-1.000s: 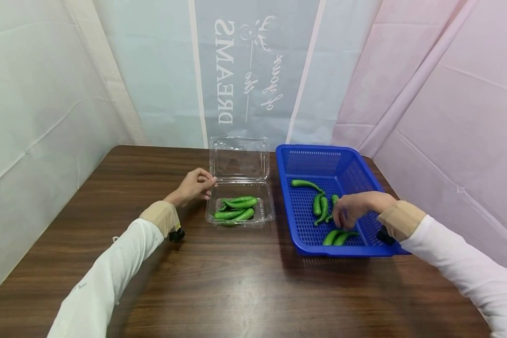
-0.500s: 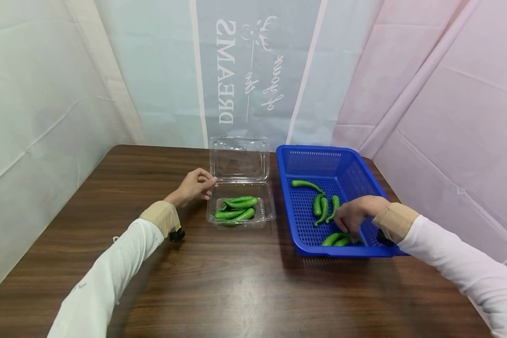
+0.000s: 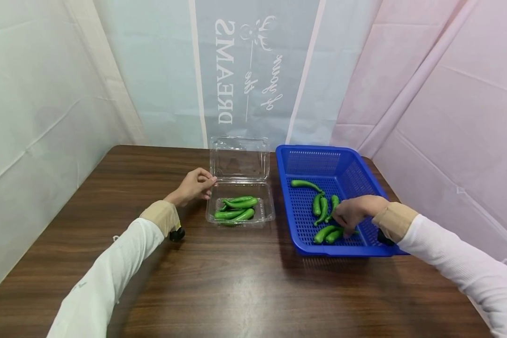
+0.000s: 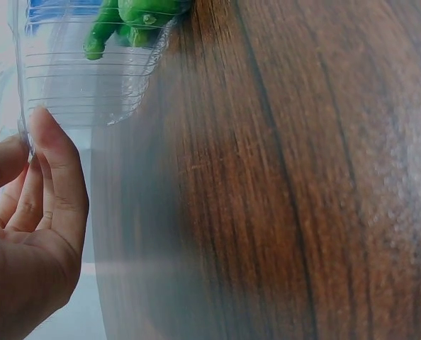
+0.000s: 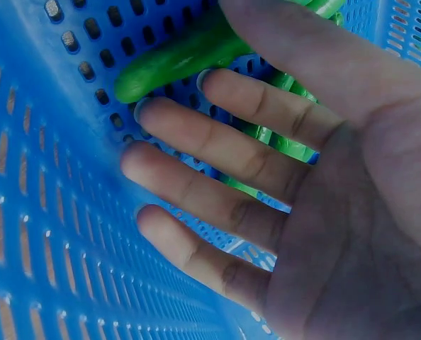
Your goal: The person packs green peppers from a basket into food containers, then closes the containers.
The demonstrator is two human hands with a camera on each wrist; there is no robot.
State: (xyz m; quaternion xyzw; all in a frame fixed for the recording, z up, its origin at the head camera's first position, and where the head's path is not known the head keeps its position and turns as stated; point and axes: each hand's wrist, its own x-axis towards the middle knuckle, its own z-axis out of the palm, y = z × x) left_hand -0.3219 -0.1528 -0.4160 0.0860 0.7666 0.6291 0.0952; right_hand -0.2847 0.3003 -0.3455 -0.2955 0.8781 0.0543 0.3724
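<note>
My left hand (image 3: pixel 193 187) pinches the left edge of a clear plastic clamshell (image 3: pixel 265 206) between thumb and fingertips, near its hinge. The clamshell's lid stands up at the back, and several green chili peppers (image 3: pixel 236 214) lie inside. My right hand (image 3: pixel 358 211) reaches down into a blue basket (image 3: pixel 293 220). In the right wrist view its fingers are extended and spread, with the thumb and index fingertip right at a green chili pepper (image 5: pixel 175 67). That pepper lies on the perforated floor beside another pepper (image 3: pixel 322 234), partly covered by the hand in the head view.
More peppers (image 3: pixel 319 207) lie in the middle of the basket, and one (image 3: pixel 305 183) lies toward its back left. The basket's raised walls surround my right hand. A brown wooden table (image 3: pixel 219 281) bears both containers, with cloth curtains (image 3: pixel 160 70) behind.
The peppers at the basket's front have shifted slightly left. My right hand has moved a little toward me, down among them. The left hand keeps its place on the clamshell.
</note>
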